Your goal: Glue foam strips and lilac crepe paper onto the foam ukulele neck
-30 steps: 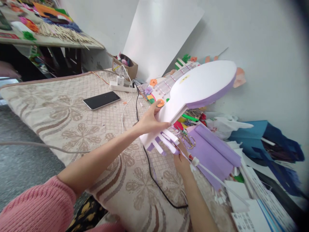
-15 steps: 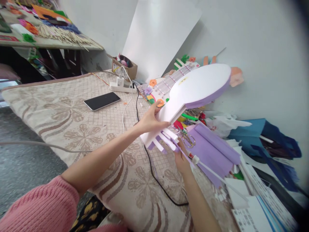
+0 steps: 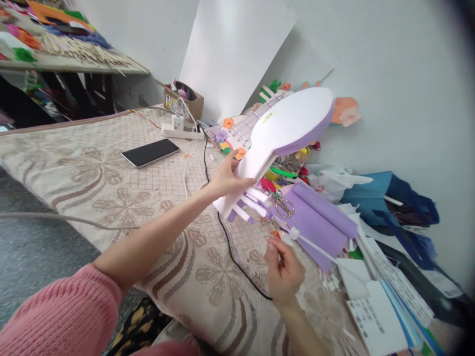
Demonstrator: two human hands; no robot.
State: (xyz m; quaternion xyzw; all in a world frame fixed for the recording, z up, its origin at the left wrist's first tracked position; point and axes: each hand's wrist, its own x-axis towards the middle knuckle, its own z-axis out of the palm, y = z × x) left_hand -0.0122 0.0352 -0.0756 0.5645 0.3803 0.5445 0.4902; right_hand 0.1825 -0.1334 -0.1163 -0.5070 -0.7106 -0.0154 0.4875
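Note:
My left hand [image 3: 232, 179] is closed round the narrow neck of a white, guitar-shaped craft piece [image 3: 297, 116] with purple edges, held tilted above the bed cover. Several white and purple strips [image 3: 243, 212] stick out by its lower end. Lower and to the right, my right hand [image 3: 285, 272] is apart from the piece, its fingers curled and the thumb against the index finger; anything pinched there is too small to make out. Beyond it lie scissors [image 3: 284, 205] and a purple sheet [image 3: 319, 225], partly rolled. A thin white tool with a cable [image 3: 295, 233] lies close by.
A phone [image 3: 150, 153] and a power strip [image 3: 178, 132] lie on the patterned cover [image 3: 122, 198]. A black cable [image 3: 237, 264] crosses it. Paper flowers, a cardboard box [image 3: 185, 104], a blue bag [image 3: 374, 190] and white sheets [image 3: 378, 316] stand around the wall side.
My right hand has come away from the strips, moving down toward me with its fingers curled. My left hand still holds the craft piece. The view has shifted slightly.

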